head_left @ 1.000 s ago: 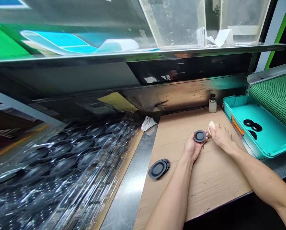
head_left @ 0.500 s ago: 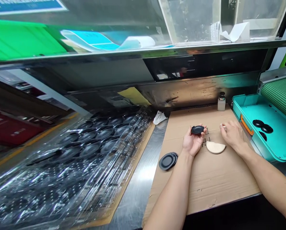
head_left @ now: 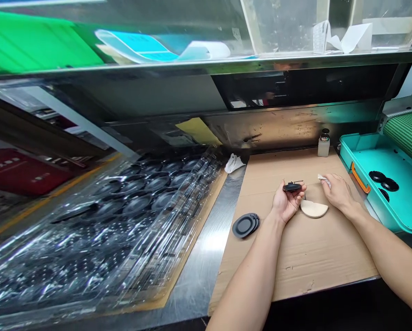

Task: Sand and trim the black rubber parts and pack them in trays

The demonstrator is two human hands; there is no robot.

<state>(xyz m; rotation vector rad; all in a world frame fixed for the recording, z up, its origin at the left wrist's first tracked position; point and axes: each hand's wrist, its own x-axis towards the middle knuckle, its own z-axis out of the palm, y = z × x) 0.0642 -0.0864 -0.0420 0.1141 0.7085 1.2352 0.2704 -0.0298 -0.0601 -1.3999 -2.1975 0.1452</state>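
Over the cardboard sheet (head_left: 295,257), my left hand (head_left: 284,205) is closed around the edge of a small black round plastic part (head_left: 292,186). The part is seen nearly edge-on, with small projections on its top. To the right, my right hand (head_left: 340,192) pinches a small white piece (head_left: 322,177), perhaps cloth or tissue; most of it is hidden by the fingers. Between and below the hands lies a cream half-round pad (head_left: 314,209). Several flat black discs (head_left: 244,226) overlap in a pile left of my left forearm.
A turquoise tray (head_left: 408,223) with black round parts (head_left: 388,184) stands at right, below a green mesh belt (head_left: 409,133). Clear plastic trays of black parts (head_left: 133,207) fill the left. At the back are a small bottle (head_left: 323,145) and a crumpled white cloth (head_left: 233,163).
My left hand has tilted the black part, so projections on its top now show. My right hand keeps its pinch, and more of the white piece shows. The whole view has shifted slightly.
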